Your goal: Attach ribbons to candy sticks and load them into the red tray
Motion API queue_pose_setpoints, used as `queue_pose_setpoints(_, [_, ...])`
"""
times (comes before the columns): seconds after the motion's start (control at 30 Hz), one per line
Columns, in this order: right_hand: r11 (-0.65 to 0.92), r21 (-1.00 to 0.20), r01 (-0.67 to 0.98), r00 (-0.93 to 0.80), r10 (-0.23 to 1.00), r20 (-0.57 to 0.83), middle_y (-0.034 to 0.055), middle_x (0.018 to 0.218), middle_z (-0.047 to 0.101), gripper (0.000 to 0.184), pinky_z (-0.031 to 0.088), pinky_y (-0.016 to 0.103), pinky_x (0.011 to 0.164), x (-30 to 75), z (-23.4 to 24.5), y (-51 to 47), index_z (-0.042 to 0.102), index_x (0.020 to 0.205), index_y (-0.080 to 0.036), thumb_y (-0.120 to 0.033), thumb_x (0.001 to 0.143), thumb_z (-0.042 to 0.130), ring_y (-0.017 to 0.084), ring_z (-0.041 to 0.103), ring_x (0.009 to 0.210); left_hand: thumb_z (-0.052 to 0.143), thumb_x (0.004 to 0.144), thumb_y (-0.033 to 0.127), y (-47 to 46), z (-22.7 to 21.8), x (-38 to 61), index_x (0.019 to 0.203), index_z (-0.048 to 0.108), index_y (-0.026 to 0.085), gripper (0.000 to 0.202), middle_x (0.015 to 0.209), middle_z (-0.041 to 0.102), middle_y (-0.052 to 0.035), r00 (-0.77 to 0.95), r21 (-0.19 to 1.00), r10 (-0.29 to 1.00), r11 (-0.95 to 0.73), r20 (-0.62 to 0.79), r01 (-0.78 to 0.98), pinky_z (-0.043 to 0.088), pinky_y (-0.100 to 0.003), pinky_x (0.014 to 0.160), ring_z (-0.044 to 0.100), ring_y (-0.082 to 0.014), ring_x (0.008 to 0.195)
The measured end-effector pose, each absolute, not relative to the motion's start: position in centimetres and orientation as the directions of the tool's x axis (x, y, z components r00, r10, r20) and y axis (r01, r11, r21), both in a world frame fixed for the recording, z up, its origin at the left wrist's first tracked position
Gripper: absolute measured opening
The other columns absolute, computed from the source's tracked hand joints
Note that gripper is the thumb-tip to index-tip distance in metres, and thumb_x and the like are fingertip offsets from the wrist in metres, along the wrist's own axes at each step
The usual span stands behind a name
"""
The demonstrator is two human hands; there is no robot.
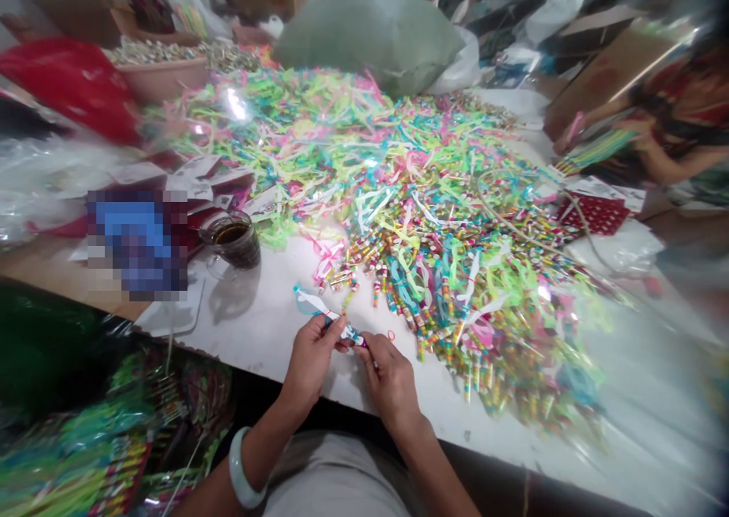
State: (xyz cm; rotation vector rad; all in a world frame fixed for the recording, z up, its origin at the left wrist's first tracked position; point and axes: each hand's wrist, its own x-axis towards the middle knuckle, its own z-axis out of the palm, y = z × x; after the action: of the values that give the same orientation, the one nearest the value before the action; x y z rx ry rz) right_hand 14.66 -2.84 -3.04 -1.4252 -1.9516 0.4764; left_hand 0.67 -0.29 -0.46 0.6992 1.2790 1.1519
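Just over the front edge of the white table (273, 350), my hands hold a small bundle of striped sticks with ribbon tails (351, 335). My left hand (310, 357) is closed around its middle, thumb on top, and white and teal plastic ribbons stick out to the left. My right hand (392, 380) pinches the bundle's right end, its fingers partly hiding it. A small red rubber band (391, 335) lies beside my right hand. Right beyond my hands spreads a heap of similar striped sticks with coloured ribbons (421, 274).
A glass cup of dark drink (231, 241) stands left, near a blurred-out screen (137, 236). Behind are a red bag (68, 84), a pink tub (165, 77) and a big green sack (370, 31). A person (672, 122) at the right holds ribbons. Bagged bundles (114, 456) lie below left.
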Motion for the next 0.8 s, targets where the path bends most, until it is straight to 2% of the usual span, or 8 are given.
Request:
queue_pose_setpoints(0.13, [0.349,-0.5,0.793,-0.155,0.908,0.389,0.009,0.082,0.068,0.027,0.052,0.024,0.07,13.7,-4.1,-3.2,0.063,0.107,-0.012,-0.024,0.091,0.045,0.015,0.063,0.076,0.063,0.077,0.042,-0.9,-1.1,1.3,0.07,0.056,0.019,0.025,0.061,0.059,0.0041,-0.178,0.923,0.924,0.287,-0.337,-0.258,0.043,-0.023,0.062,0.053,-0.0115,0.061])
queue_pose_setpoints(0.2, [0.336,-0.478,0.811,-0.138,0.905,0.403,0.0082,0.078,0.069,0.033,0.052,0.022,0.067,13.3,-4.5,-3.1,0.067,0.102,-0.009,-0.026,0.092,0.04,0.013,0.062,0.071,0.063,0.076,0.042,-1.6,-0.8,2.2,0.071,0.058,0.019,0.024,0.061,0.059,0.0035,-0.176,0.928,0.926,0.29,-0.334,-0.236,0.043,-0.024,0.063,0.053,-0.0126,0.062])
queue_pose_setpoints(0.27, [0.324,-0.498,0.805,-0.113,0.906,0.407,0.0053,0.074,0.069,0.042,0.051,0.019,0.06,13.1,-4.7,-3.0,0.07,0.09,-0.008,-0.029,0.093,0.033,0.011,0.058,0.063,0.065,0.074,0.043,-2.3,0.0,3.3,0.071,0.061,0.02,0.024,0.064,0.06,0.0016,-0.096,0.934,0.943,0.296,-0.319,-0.198,0.043,-0.026,0.065,0.054,-0.0144,0.065])
queue_pose_setpoints(0.3, [0.324,-0.514,0.795,-0.109,0.908,0.404,0.0039,0.07,0.069,0.044,0.05,0.019,0.057,13.1,-4.7,-2.9,0.07,0.081,-0.012,-0.03,0.093,0.032,0.01,0.056,0.059,0.065,0.074,0.043,-2.5,0.5,3.8,0.071,0.062,0.02,0.023,0.066,0.061,0.001,-0.052,0.937,0.95,0.294,-0.309,-0.189,0.043,-0.026,0.065,0.055,-0.0151,0.067])
queue_pose_setpoints(0.37, [0.324,-0.548,0.771,-0.127,0.922,0.366,0.0034,0.067,0.067,0.041,0.05,0.02,0.054,13.5,-4.5,-2.9,0.07,0.078,-0.014,-0.03,0.092,0.035,0.012,0.057,0.058,0.064,0.076,0.043,-2.4,1.3,4.1,0.071,0.06,0.02,0.024,0.066,0.06,0.0017,-0.047,0.939,0.956,0.276,-0.291,-0.207,0.043,-0.025,0.064,0.055,-0.0147,0.068])
queue_pose_setpoints(0.47, [0.302,-0.641,0.706,-0.14,0.946,0.292,0.0056,0.077,0.067,0.026,0.053,0.027,0.07,14.7,-3.6,-2.9,0.066,0.094,-0.018,-0.027,0.092,0.042,0.016,0.063,0.072,0.063,0.077,0.043,-1.3,1.5,3.0,0.074,0.059,0.02,0.023,0.066,0.059,0.0047,-0.161,0.926,0.937,0.259,-0.31,-0.276,0.043,-0.023,0.064,0.055,-0.0116,0.064])
queue_pose_setpoints(0.57, [0.288,-0.727,0.623,-0.109,0.953,0.284,0.0062,0.092,0.066,0.024,0.05,0.032,0.088,15.5,-2.7,-3.2,0.058,0.11,-0.021,-0.026,0.093,0.042,0.016,0.062,0.089,0.065,0.076,0.042,-0.5,0.6,1.6,0.077,0.06,0.019,0.024,0.07,0.063,0.0038,-0.152,0.915,0.932,0.273,-0.328,-0.298,0.046,-0.025,0.068,0.059,-0.0117,0.065])
queue_pose_setpoints(0.8, [0.266,-0.762,0.591,-0.114,0.962,0.247,0.0039,0.086,0.063,0.02,0.05,0.026,0.079,14.9,-2.0,-3.6,0.059,0.102,-0.021,-0.027,0.093,0.042,0.014,0.06,0.082,0.061,0.079,0.044,-1.3,-0.1,1.7,0.079,0.059,0.018,0.026,0.07,0.063,0.0031,-0.126,0.911,0.931,0.295,-0.342,-0.29,0.046,-0.024,0.066,0.059,-0.0116,0.064])
